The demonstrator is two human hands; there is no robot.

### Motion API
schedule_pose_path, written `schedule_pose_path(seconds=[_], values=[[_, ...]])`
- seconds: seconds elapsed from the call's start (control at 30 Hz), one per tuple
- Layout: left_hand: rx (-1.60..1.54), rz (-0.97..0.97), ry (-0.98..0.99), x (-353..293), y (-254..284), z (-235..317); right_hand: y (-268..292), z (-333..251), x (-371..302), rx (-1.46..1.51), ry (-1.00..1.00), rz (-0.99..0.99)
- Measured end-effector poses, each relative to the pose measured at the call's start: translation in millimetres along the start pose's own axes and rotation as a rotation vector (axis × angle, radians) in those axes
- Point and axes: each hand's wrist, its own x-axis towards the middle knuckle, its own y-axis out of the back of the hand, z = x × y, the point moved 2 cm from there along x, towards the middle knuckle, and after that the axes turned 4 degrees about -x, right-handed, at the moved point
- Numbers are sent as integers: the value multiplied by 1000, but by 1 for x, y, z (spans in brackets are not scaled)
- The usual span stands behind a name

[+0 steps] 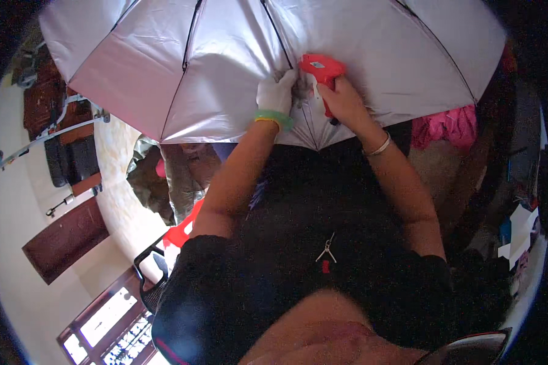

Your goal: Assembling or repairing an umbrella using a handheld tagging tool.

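An opened umbrella (408, 79) with a silvery-white inner lining spreads across the upper part of the view, its dark ribs running toward the rim. My left hand (275, 94) wears a white glove with a green band at the wrist. Its fingers close on the canopy beside a rib, though the fingertips are partly hidden. In my right hand (346, 104) is a red pistol-shaped tool (324, 66), gripped by its handle. The tool's front end points left, over the lining and close to the gloved fingers.
Bunched bright pink fabric (447, 128) lies under the umbrella's right edge. At left, a metal rack arm (39, 143) reaches in near a pale wall. Below it are a chair (149, 274) and a red item (182, 228). White sheets (519, 236) are at far right.
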Motion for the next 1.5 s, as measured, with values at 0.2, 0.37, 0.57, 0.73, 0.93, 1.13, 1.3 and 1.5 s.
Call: schedule_pose_path(seconds=[0.2,0.37,0.57,0.73,0.93,1.13,1.3,1.5], values=[[-123,-72,-144,7,-4,-15,6,-7,-3,-105,-104,-105],[-77,-65,-137,16,-5,-28,12,-20,-3,-139,-122,-91],[-173,-81,-165,3,-7,-13,7,-7,1,248,-260,-136],[-236,-147,-211,15,-6,-29,-1,-10,6,324,-304,-181],[-319,-206,-186,15,-5,-31,2,-2,4,374,-305,-181],[-383,-208,-156,11,-5,-27,-2,1,7,376,-289,-186],[-336,-219,-180,6,-3,-16,1,-2,6,346,-290,-224],[-306,-251,-227,0,-2,-14,-3,-3,4,439,-231,-255]])
